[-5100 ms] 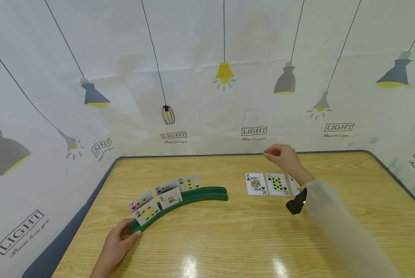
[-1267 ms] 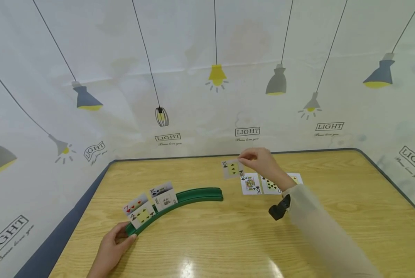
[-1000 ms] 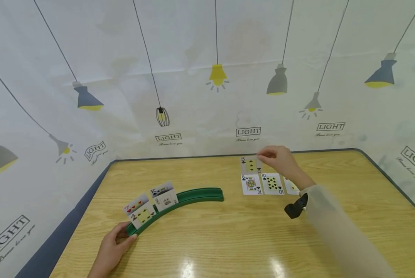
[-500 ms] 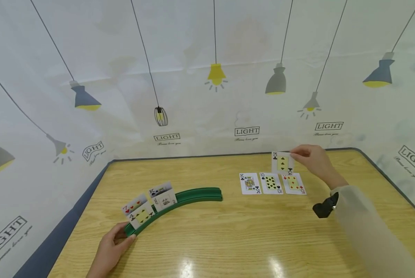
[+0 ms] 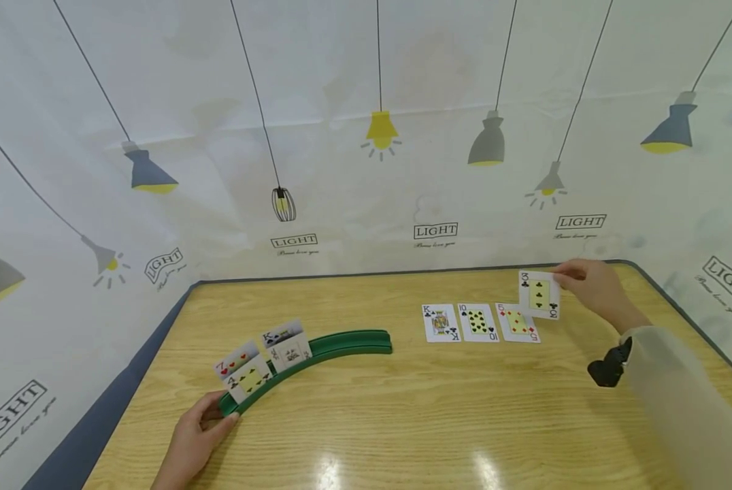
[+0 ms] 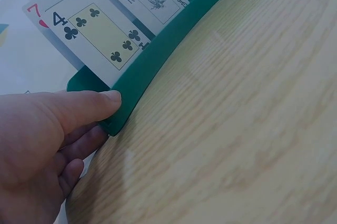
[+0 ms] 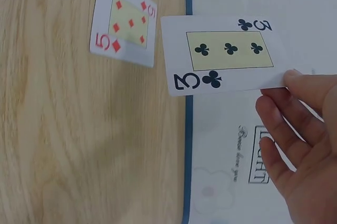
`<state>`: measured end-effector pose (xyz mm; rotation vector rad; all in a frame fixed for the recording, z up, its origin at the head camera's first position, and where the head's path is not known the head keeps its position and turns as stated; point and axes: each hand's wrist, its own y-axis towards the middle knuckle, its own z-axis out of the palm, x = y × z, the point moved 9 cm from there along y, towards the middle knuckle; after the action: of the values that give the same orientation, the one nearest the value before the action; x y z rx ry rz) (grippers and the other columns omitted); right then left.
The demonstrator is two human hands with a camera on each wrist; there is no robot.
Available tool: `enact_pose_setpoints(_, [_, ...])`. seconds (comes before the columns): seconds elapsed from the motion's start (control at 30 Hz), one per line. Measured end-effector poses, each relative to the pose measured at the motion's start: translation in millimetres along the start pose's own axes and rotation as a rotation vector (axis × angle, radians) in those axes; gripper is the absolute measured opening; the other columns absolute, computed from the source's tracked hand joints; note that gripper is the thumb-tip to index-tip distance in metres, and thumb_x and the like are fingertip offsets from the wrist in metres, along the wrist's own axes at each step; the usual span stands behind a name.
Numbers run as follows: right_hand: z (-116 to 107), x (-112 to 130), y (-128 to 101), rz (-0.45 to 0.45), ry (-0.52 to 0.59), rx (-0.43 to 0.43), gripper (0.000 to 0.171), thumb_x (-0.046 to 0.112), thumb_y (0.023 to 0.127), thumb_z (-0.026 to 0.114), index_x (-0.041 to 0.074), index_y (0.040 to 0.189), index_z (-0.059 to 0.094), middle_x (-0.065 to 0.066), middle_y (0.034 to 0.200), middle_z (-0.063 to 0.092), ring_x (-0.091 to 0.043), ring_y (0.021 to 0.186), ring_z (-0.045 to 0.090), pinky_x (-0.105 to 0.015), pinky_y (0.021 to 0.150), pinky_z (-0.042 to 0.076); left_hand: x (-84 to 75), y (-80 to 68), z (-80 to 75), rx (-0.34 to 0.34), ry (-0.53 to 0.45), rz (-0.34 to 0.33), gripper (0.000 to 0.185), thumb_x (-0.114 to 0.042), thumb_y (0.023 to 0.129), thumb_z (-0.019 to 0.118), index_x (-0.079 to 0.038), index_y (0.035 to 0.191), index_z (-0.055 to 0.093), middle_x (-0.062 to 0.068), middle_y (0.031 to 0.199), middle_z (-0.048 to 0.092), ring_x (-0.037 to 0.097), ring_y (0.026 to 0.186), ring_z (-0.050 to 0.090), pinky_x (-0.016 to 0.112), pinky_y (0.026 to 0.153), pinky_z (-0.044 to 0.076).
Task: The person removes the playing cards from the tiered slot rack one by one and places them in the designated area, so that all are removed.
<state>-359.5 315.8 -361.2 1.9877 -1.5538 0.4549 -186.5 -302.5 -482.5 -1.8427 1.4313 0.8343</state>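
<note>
A pale printed wall [image 5: 341,156] stands at the 12 o'clock edge of a wood-grained worktop [image 5: 354,422]. Toward 9 o'clock on the worktop lies a green curved card holder [image 5: 349,344]; its long axis runs roughly from 8 to 2 o'clock, bowed toward 11. The left hand [image 5: 197,435] grips its 8 o'clock end, thumb on the near side. The right hand [image 5: 595,289], over at 2 o'clock, pinches the three of clubs [image 5: 539,294] by its upper right corner. That card faces the head camera, long axis close to 12-to-6; in the head view it overlaps a corner of the five of diamonds [image 5: 516,323], while the right wrist view shows a gap between them. From the five toward 9 o'clock lie the ten [image 5: 477,322] and the king of clubs [image 5: 441,323]. In the holder, the four of clubs [image 5: 248,381] leans before the seven of hearts [image 5: 236,358], and the joker [image 5: 291,352] before another king [image 5: 282,333].
</note>
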Motion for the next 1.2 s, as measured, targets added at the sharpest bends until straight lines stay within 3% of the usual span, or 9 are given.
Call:
enact_pose_setpoints(0.13, [-3.2, -17.8, -2.4, 0.031, -0.021, -0.011, 0.033, 0.022, 0.096, 0.049, -0.006, 0.11, 0.06, -0.025, 0.097, 0.061, -0.036, 0.083, 0.058, -0.047, 0.066, 0.047, 0.6, -0.5, -0.8, -0.005, 0.006, 0.002, 0.044, -0.016, 0.086, 0.065, -0.001, 0.126, 0.051, 0.016, 0.111, 0.058, 0.023, 0.096, 0.057, 0.024, 0.073, 0.048])
enact_pose_setpoints(0.43, [-1.1, -52.7, -8.9, 0.111, -0.031, 0.007, 0.03, 0.015, 0.096, 0.048, -0.01, 0.108, 0.06, -0.022, 0.09, 0.061, -0.03, 0.075, 0.057, -0.032, 0.057, 0.043, -2.9, -1.4, -2.7, -0.018, 0.015, 0.021, 0.044, -0.014, 0.086, 0.066, 0.001, 0.125, 0.052, 0.018, 0.111, 0.058, 0.023, 0.095, 0.057, 0.023, 0.072, 0.048])
enact_pose_setpoints(0.67, [8.5, -72.3, -11.2, 0.162, -0.022, 0.043, 0.033, 0.017, 0.097, 0.047, -0.01, 0.113, 0.058, -0.027, 0.098, 0.059, -0.029, 0.077, 0.058, -0.033, 0.059, 0.045, -6.3, -1.7, -2.3, -0.017, 0.008, 0.022, 0.041, -0.011, 0.086, 0.065, 0.0, 0.123, 0.053, 0.017, 0.112, 0.058, 0.022, 0.095, 0.057, 0.022, 0.073, 0.048])
enact_pose_setpoints(0.87, [21.6, -89.5, -9.9, 0.144, -0.032, 0.003, 0.029, 0.014, 0.095, 0.05, -0.01, 0.109, 0.06, -0.027, 0.096, 0.059, -0.027, 0.075, 0.054, -0.033, 0.059, 0.042, -8.3, -3.4, -3.6, -0.03, 0.012, 0.027, 0.043, -0.013, 0.086, 0.066, 0.001, 0.124, 0.052, 0.018, 0.111, 0.058, 0.024, 0.096, 0.057, 0.023, 0.073, 0.047])
enact_pose_setpoints(1.2, [41.7, -115.6, -11.2, 0.223, -0.034, -0.039, 0.032, 0.014, 0.094, 0.05, -0.013, 0.107, 0.061, -0.035, 0.105, 0.055, -0.045, 0.091, 0.052, -0.054, 0.074, 0.04, -6.6, -2.3, -3.8, -0.032, 0.004, 0.03, 0.043, -0.011, 0.085, 0.066, 0.002, 0.123, 0.053, 0.017, 0.11, 0.058, 0.024, 0.095, 0.057, 0.023, 0.073, 0.048])
